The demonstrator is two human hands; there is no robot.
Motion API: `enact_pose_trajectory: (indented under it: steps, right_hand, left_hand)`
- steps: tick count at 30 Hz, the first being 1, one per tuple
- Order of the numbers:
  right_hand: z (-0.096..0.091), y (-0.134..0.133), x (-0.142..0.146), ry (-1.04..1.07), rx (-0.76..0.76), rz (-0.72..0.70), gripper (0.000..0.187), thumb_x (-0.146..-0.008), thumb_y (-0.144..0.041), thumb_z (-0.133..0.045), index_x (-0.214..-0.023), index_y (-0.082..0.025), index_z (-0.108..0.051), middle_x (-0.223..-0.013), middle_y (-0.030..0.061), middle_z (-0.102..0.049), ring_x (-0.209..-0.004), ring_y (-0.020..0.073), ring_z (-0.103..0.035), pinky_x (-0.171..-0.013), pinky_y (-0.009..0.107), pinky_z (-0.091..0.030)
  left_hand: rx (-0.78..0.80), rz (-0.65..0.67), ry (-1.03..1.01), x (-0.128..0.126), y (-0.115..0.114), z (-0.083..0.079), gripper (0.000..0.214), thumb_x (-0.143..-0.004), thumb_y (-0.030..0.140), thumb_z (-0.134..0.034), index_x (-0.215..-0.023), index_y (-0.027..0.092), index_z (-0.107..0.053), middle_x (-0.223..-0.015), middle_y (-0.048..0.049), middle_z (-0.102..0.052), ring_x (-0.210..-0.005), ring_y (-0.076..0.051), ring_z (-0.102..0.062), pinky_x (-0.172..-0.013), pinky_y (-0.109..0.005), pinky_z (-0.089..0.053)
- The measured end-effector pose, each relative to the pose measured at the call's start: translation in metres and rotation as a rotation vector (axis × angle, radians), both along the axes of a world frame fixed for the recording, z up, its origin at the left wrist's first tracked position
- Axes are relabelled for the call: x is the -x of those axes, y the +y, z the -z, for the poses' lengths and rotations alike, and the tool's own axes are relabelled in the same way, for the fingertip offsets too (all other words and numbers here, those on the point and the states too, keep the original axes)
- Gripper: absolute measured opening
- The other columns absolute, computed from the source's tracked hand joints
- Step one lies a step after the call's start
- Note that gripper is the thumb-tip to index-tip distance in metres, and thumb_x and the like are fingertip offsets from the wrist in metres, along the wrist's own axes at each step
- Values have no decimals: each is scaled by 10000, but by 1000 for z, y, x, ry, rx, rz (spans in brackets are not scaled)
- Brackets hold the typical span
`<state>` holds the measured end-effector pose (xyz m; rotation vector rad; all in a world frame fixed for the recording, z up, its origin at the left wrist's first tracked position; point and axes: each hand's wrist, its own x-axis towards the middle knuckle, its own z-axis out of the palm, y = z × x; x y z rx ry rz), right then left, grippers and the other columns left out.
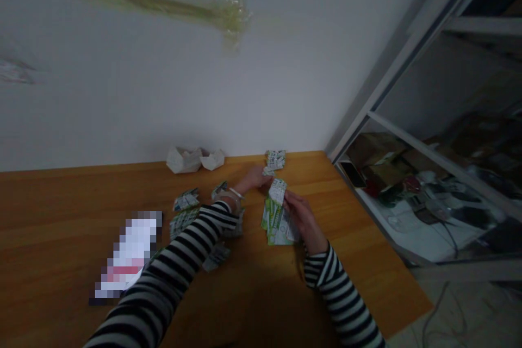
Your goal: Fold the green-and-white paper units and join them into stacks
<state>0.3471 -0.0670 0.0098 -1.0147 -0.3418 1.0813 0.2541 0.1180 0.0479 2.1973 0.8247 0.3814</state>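
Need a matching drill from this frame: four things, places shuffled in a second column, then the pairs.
Things
1. white crumpled papers
2. green-and-white leaflets
3. metal shelf
4. printed slips

Places
A. right of the table
B. by the wall, to the left of the left hand
C. held by the right hand
D. table's far edge, just right of the left hand

Pairs: 1-B, 2-C, 3-A, 4-D
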Motion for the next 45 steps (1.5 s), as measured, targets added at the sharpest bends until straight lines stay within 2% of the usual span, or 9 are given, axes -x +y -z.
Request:
enact_pose_trajectory:
  steps: [3,7,13,19,25,29,34,39,45]
  right_hand:
    - [-10,5,9,-22,-6,48,270,-577,-200,-855,-835,-201,-778,-915,24,-789,-790,137,-703,-768,226,-557]
    - [-30,10,32,-90,-47,77,205,-560,-164,-829,-722,-209,-712,-736,-15,-722,-681,127,-639,-673,236,-527]
    - [-55,4,77,-248,-154,46,292,-501,-68,-792,-692,-213,-624,-515,-125,-465,-506,69,-410,-531,176,-389]
    - [-67,-11,100,-357,-110,-35,165,-536,-126,-811,-626,-204,-697,-593,-48,-638,-569,114,-540,-546,213,-441]
    - [-73,-22,108,-414,-63,-103,153,-590,-212,-845,-735,-227,-797,-671,4,-741,-646,172,-653,-626,272,-523]
    - [-73,-28,110,-441,-73,-121,139,-650,-268,-850,-775,-238,-798,-704,6,-751,-642,170,-649,-625,274,-517]
    - [-71,-31,113,-470,-67,-32,135,-622,-273,-877,-663,-235,-754,-659,-9,-728,-607,164,-618,-612,276,-503]
    - [-67,-32,113,-417,-68,-2,191,-627,-238,-877,-791,-255,-781,-665,-23,-718,-628,171,-620,-652,290,-505]
    - [-77,-37,114,-399,-85,-9,105,-670,-258,-835,-678,-221,-737,-618,-26,-674,-569,141,-550,-575,255,-442]
  left_hand:
    - [131,-110,-164,27,-15,-18,404,-959,474,-543,-914,91,-665,-786,-73,-694,-661,-171,-645,-621,-301,-550]
    - [219,-257,-368,73,-45,-38,427,-946,550,-477,-919,142,-599,-716,-27,-627,-564,-138,-566,-528,-267,-504]
    - [158,-430,-509,133,-92,-58,204,-791,341,-634,-898,182,-567,-751,-3,-611,-661,-158,-565,-616,-272,-490]
    - [136,-389,-557,167,-127,-73,246,-909,432,-473,-920,210,-580,-706,2,-589,-637,-175,-551,-569,-273,-451]
    - [124,-390,-547,183,-139,-77,260,-950,443,-482,-857,210,-551,-710,20,-565,-638,-149,-515,-580,-251,-421]
    - [101,-439,-508,187,-145,-79,192,-855,386,-634,-906,205,-596,-703,32,-600,-622,-147,-526,-571,-243,-405]
    - [-2,-464,-556,182,-159,-82,335,-744,395,-804,-1006,226,-680,-890,-16,-728,-776,-205,-644,-701,-298,-496]
    - [-82,-447,-633,177,-170,-85,413,-690,442,-865,-993,227,-684,-990,-53,-739,-899,-246,-673,-791,-341,-525]
    - [191,-501,-742,180,-172,-87,285,-904,453,-643,-1057,221,-579,-836,-9,-677,-624,-147,-600,-564,-264,-508]
